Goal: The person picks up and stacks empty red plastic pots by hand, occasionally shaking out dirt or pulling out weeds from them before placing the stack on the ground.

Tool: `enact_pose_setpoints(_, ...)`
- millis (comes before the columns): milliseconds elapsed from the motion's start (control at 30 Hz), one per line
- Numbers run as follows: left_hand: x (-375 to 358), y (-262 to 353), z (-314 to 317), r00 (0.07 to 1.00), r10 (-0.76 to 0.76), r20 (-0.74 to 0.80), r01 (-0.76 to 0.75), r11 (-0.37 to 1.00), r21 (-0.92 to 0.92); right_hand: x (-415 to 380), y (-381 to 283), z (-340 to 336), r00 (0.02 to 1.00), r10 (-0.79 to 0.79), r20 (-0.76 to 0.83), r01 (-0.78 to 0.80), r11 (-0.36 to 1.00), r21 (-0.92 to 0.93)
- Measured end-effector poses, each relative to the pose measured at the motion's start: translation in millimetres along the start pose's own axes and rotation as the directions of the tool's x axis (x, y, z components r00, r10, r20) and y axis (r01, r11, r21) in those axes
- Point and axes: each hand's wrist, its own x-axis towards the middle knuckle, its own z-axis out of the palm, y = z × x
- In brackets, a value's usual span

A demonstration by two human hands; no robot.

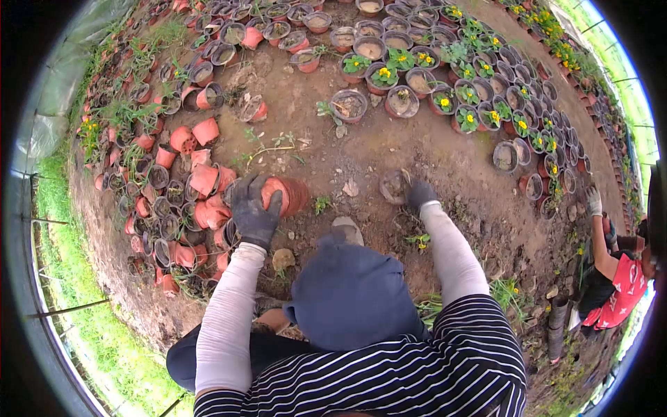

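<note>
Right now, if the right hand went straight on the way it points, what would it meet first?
Most likely the pot: the right hand seems to touch it already, though depth is unclear.

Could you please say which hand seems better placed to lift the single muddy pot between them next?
Probably the right hand: it touches the muddy pot, while the left hand grasps the orange pot stack.

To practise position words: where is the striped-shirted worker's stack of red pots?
In the head view, the stack of red pots is left of centre, at the left hand, right of the tumbled red pots.
</note>
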Motion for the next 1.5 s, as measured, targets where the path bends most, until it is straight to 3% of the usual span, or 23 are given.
enact_pose_setpoints(133,-7.2,2.9,-2.3,1.0,-0.016,0.005,0.016,1.0,0.011,-11.5,-23.3,-31.6,0.999,-0.013,-0.034,0.013,1.0,-0.005)
enact_pose_setpoints(167,-5.8,3.1,-2.3,1.0,-0.019,0.011,0.019,1.0,0.013,-6.9,-22.0,-29.5,0.978,-0.145,-0.15,0.131,0.986,-0.098)
enact_pose_setpoints(267,-8.2,3.1,-2.9,0.999,-0.035,0.036,0.035,0.999,0.027,-1.9,-41.0,-34.6,0.789,-0.6,-0.132,0.538,0.779,-0.323)
enact_pose_setpoints(367,-4.5,3.5,-0.6,0.999,-0.027,0.042,0.026,0.999,0.025,0.7,-66.2,-55.5,0.916,-0.38,0.126,0.389,0.77,-0.506)
enact_pose_setpoints(467,-6.4,4.1,-2.9,0.999,-0.036,0.037,0.036,0.999,0.014,16.1,-60.9,-49.0,0.94,-0.259,0.223,0.337,0.806,-0.487)
enact_pose_setpoints(567,-7.5,4.4,-4.0,0.998,-0.043,0.043,0.043,0.999,0.015,6.4,-53.3,-49.3,0.906,-0.355,0.231,0.423,0.796,-0.433)
enact_pose_setpoints(667,-7.3,3.3,-2.0,0.998,-0.041,0.046,0.04,0.999,0.021,-3.9,-56.3,-71.4,0.94,-0.261,0.218,0.309,0.924,-0.224)
enact_pose_setpoints(733,-8.5,5.2,-2.7,0.998,-0.038,0.041,0.037,0.999,0.019,-21.5,-58.8,-97.0,0.944,-0.325,-0.054,0.329,0.939,0.096)
enact_pose_setpoints(800,-7.5,4.7,-2.8,0.998,-0.03,0.05,0.029,0.999,0.019,-35.9,-61.2,-124.9,0.901,-0.273,-0.336,0.395,0.835,0.382)
enact_pose_setpoints(900,-7.8,3.2,-0.7,0.999,-0.027,0.047,0.027,1.0,0.005,-45.5,-66.8,-140.0,0.755,-0.34,-0.561,0.616,0.661,0.428)
enact_pose_setpoints(1000,-7.3,3.9,-1.4,0.999,-0.034,0.031,0.034,0.999,0.018,-42.5,-58.8,-93.2,0.952,-0.262,-0.161,0.286,0.946,0.151)
enact_pose_setpoints(1067,-2.2,4.5,-1.9,1.0,-0.021,0.014,0.02,0.999,0.037,-21.5,-19.2,-1.6,0.935,-0.333,-0.122,0.343,0.936,0.076)
enact_pose_setpoints(1167,-13.4,5.1,-4.2,1.0,-0.02,0.024,0.019,0.999,0.045,-26.9,-36.3,-33.4,0.953,-0.302,-0.024,0.303,0.953,0.029)
enact_pose_setpoints(1267,-7.2,7.6,-8.7,1.0,-0.018,0.02,0.018,1.0,0.014,-31.3,-37.5,-64.1,0.902,-0.359,-0.238,0.405,0.895,0.187)
enact_pose_setpoints(1367,-7.2,12.4,-12.1,0.999,-0.023,0.033,0.023,1.0,0.004,-44.9,-53.6,-86.2,0.767,-0.355,-0.534,0.564,0.77,0.298)
enact_pose_setpoints(1467,-7.2,10.5,-11.2,0.999,-0.024,0.032,0.024,1.0,0.005,-38.3,-34.5,-43.3,0.929,-0.27,-0.251,0.286,0.958,0.027)
enact_pose_setpoints(1500,-9.4,10.5,-11.0,0.999,-0.016,0.031,0.016,1.0,0.002,-26.0,-17.8,-8.7,0.975,-0.197,0.098,0.218,0.924,-0.315)
